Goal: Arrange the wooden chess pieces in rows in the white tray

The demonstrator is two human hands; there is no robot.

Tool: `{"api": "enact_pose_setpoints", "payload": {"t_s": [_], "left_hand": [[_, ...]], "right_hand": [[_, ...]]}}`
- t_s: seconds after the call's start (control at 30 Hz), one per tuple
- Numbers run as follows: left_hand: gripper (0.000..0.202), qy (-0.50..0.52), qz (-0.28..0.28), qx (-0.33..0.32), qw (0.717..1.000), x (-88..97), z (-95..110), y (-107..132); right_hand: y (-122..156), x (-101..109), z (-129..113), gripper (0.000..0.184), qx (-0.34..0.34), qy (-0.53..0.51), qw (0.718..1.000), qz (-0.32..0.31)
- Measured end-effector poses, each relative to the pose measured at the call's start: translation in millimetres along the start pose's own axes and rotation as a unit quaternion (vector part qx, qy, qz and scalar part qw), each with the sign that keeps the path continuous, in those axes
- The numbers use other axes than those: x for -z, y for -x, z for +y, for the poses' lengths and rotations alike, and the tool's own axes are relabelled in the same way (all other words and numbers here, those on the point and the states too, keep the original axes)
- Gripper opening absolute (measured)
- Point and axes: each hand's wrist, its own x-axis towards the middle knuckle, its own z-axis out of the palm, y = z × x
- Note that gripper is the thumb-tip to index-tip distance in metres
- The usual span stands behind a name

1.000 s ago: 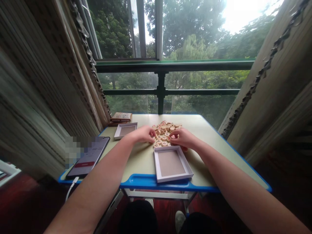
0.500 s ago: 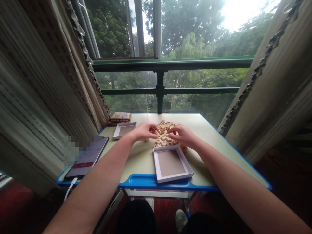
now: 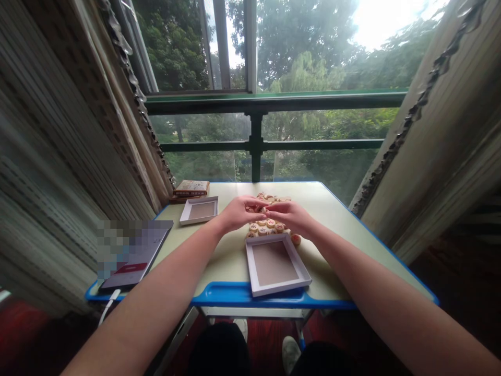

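A heap of round wooden game pieces [image 3: 269,227] with red and dark marks lies in the middle of the table [image 3: 344,230]. My left hand [image 3: 238,213] and my right hand [image 3: 287,215] rest on the heap with their fingertips meeting over it. The fingers of both curl down onto the pieces; what they grip, if anything, is hidden. A shallow white box tray [image 3: 277,264] lies just in front of the heap, nearer to me, with nothing in it.
A second white tray [image 3: 199,210] sits at the back left beside a brown printed box [image 3: 191,187]. A phone [image 3: 133,256] with a cable lies at the table's left front corner. Window railing and curtains close in the far and side edges.
Both hands have moved inward over the heap until their fingertips meet. The view has shifted slightly; the trays and phone have stayed in place.
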Motion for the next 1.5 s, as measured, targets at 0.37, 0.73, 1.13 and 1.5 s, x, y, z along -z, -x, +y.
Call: {"api": "enact_pose_setpoints", "payload": {"t_s": [0.37, 0.73, 1.13, 1.5], "left_hand": [[0.035, -0.29, 0.022, 0.14, 0.946, 26.8, -4, 0], [0.031, -0.324, -0.118, 0.204, 0.916, 24.2, 11, 7], [0.041, -0.332, -0.152, 0.191, 0.911, 25.3, 8, 7], [0.03, -0.29, -0.101, 0.152, 0.94, 28.6, 5, 3]], "right_hand": [[-7, 13, 8, 0.016, -0.004, 0.226, 0.967, 0.114], [-17, 13, 33, 0.014, 0.036, 0.378, 0.921, 0.091], [-14, 15, 29, 0.023, 0.014, 0.402, 0.913, 0.065], [-13, 22, 25, 0.019, 0.053, 0.409, 0.911, 0.009]]}}
